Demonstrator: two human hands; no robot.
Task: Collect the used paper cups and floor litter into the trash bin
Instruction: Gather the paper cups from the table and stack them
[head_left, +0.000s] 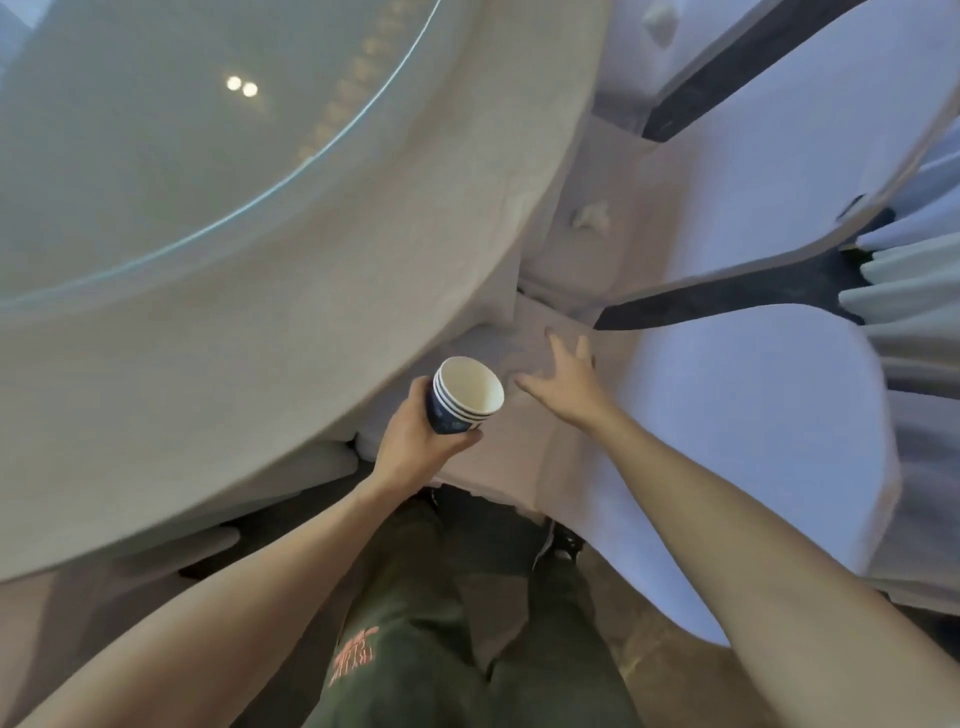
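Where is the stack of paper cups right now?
In the head view, the cup stack sits in the left hand, near frame centre, just off the round table edge, with the open right hand beside it.

Round table (270, 332) w/ pale cloth fills upper left; a glass turntable (171, 130) sits on top, its edge catching light and mirroring two ceiling lamps. Cloth hangs over the rim. Floor (654, 670) is dark brownish, seen btwn chairs and at bottom. White-covered chairs (737, 415) stand on it at right, close to the table. A crumpled white scrap (589, 215) lies on a chair seat, farther back.
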